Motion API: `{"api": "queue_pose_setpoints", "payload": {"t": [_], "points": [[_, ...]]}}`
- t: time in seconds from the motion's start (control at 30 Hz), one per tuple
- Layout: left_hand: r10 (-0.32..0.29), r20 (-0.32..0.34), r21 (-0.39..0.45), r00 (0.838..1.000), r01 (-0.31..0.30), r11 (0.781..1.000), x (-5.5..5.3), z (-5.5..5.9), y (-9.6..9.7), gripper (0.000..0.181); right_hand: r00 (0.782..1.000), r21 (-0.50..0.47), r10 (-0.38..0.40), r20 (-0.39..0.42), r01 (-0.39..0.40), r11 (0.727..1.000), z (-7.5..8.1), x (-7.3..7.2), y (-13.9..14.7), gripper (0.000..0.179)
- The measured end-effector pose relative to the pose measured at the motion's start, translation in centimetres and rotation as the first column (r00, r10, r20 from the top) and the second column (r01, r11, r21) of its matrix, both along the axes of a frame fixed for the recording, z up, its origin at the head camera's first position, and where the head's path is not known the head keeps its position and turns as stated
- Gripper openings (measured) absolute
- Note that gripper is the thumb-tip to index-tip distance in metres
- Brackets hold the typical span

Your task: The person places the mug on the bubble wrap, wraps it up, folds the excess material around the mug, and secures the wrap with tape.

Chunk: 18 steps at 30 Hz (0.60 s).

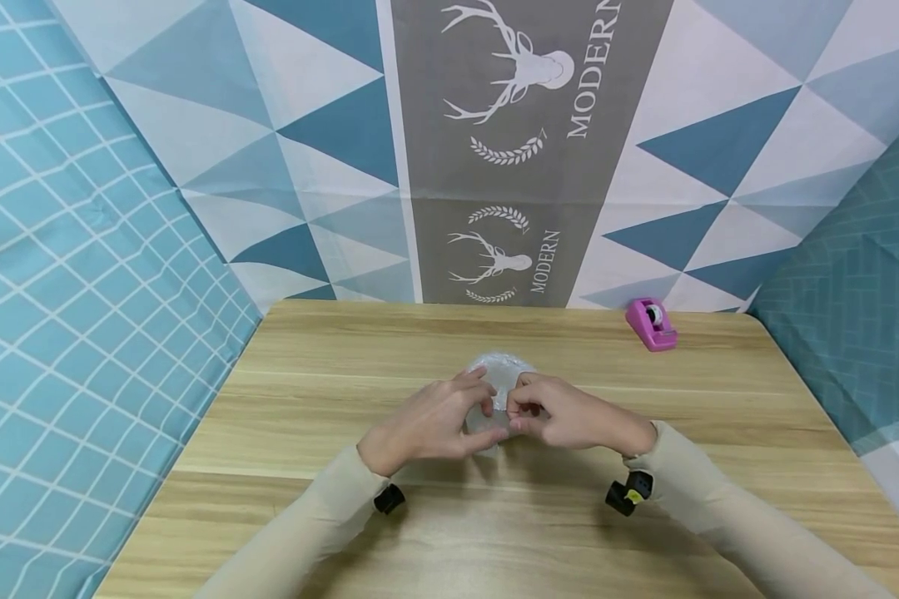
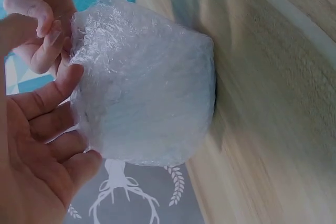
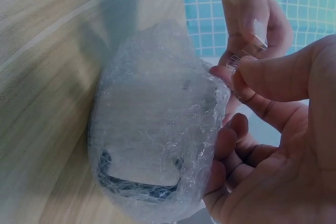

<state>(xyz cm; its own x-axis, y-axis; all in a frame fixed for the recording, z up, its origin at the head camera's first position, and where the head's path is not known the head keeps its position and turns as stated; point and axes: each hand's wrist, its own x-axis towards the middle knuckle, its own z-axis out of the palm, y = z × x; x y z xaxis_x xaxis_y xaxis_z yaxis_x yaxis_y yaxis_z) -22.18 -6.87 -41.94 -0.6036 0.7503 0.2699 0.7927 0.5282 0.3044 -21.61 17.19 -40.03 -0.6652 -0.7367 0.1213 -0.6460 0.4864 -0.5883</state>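
Note:
A bundle of clear plastic wrap (image 1: 502, 363), which looks like bubble wrap, stands on the wooden table between the two hands. A dark band (image 3: 139, 187) shows through its lower part in the right wrist view; the rest of the contents is blurred by the wrap. My left hand (image 1: 442, 416) lies along the left side, its spread fingertips (image 2: 73, 74) touching the wrap's near edge. On the other side my right hand (image 1: 569, 412) pinches a small clear strip, seemingly tape (image 3: 234, 64), between thumb and forefinger. Its other fingers rest against the wrap.
A pink tape dispenser (image 1: 652, 324) with a roll in it stands at the table's back right. Patterned cloth (image 1: 330, 166) hangs behind the wooden table (image 1: 330, 349), and blue gridded cloth (image 1: 82, 291) borders it on the left.

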Motion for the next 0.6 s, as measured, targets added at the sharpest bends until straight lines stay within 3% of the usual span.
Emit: {"api": "queue_pose_setpoints", "payload": {"t": [0.17,0.33,0.6], "points": [[-0.034,0.006,0.031,0.999,0.034,0.999,-0.14,0.06,-0.09,0.025,1.000,0.002,0.006,-0.007,-0.006,1.000,0.05,-0.03,-0.10,0.023],[-0.082,0.061,0.062,0.995,0.078,0.995,-0.29,0.28,-0.29,0.031,1.000,0.003,0.004,-0.015,-0.004,1.000,-0.06,-0.15,-0.17,0.021],[-0.089,0.137,0.053,0.987,0.082,0.995,-0.34,0.72,-0.47,0.037,1.000,0.000,-0.015,-0.003,0.015,1.000,-0.08,-0.15,-0.19,0.019]]}}
